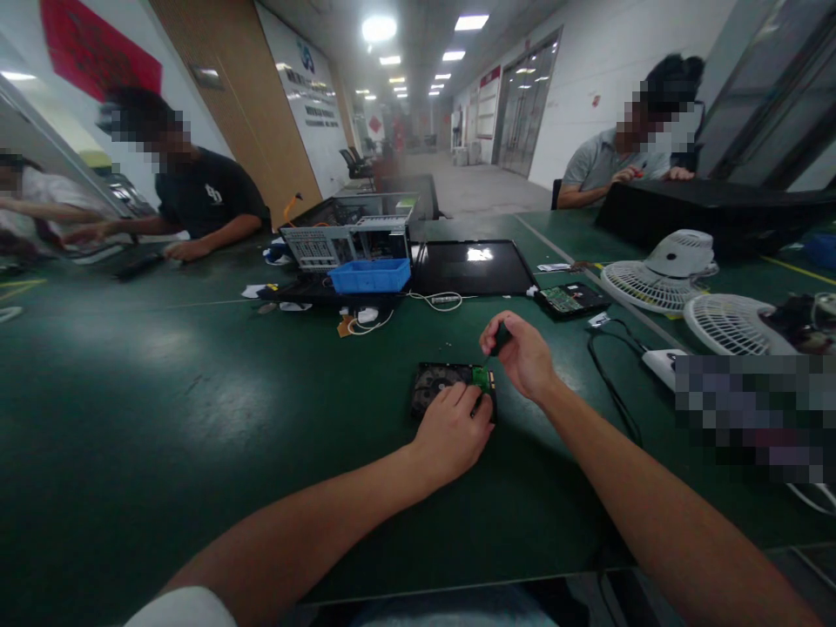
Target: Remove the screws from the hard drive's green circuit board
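gripping slim black screwdriver (501, 338) in right hand (524, 355), flat black hard drive (423, 381) in left hand (452, 428); seemingly unscrewing green board (480, 376) at two o'clock; probably needing steady pressure next.

Covered, Cropped or Too Small

From here the left hand (455, 428) covers much of the near side of the drive (432, 380). The right hand (524, 359) hides part of the screwdriver (502, 337); whether its tip touches, I can't tell. Specks (447, 346) beyond are too tiny to name. The far-left co-worker (49, 202) is cut off; the wall lettering (320, 109) blurs.
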Action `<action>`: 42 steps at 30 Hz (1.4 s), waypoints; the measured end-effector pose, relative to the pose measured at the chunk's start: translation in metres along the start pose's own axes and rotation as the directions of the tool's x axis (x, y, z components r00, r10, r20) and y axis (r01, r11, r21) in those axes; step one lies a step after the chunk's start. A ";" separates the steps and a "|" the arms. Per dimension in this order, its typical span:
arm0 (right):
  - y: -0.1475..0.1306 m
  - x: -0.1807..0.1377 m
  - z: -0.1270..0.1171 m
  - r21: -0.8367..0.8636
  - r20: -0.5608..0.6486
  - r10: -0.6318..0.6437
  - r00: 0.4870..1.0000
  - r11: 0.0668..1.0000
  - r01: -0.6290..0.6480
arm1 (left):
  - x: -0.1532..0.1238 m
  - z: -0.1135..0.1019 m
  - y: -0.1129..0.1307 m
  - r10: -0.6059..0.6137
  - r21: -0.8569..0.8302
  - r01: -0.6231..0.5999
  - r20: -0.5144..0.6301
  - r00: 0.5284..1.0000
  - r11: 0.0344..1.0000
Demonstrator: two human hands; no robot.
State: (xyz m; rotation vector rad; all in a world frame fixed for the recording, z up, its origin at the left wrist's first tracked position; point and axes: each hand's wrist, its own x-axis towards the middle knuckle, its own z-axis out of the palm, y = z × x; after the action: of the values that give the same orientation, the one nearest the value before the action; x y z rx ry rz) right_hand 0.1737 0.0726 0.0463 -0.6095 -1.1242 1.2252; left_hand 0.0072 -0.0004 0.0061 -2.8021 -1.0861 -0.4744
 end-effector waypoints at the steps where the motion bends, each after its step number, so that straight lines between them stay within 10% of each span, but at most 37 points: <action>1: 0.000 0.000 0.000 -0.001 -0.006 0.003 1.000 1.000 -0.003 | 0.000 0.000 0.000 -0.004 0.002 0.004 0.002 1.000 1.000; 42: -0.006 -0.004 0.003 0.067 -0.023 0.152 0.988 0.986 -0.150 | -0.001 0.002 0.000 0.002 0.015 -0.002 -0.012 1.000 1.000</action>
State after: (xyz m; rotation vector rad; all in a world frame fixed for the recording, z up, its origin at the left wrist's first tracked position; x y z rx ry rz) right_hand 0.1734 0.0666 0.0509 -0.6699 -1.0251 1.3738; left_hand 0.0073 -0.0005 0.0038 -2.7832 -1.0803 -0.4805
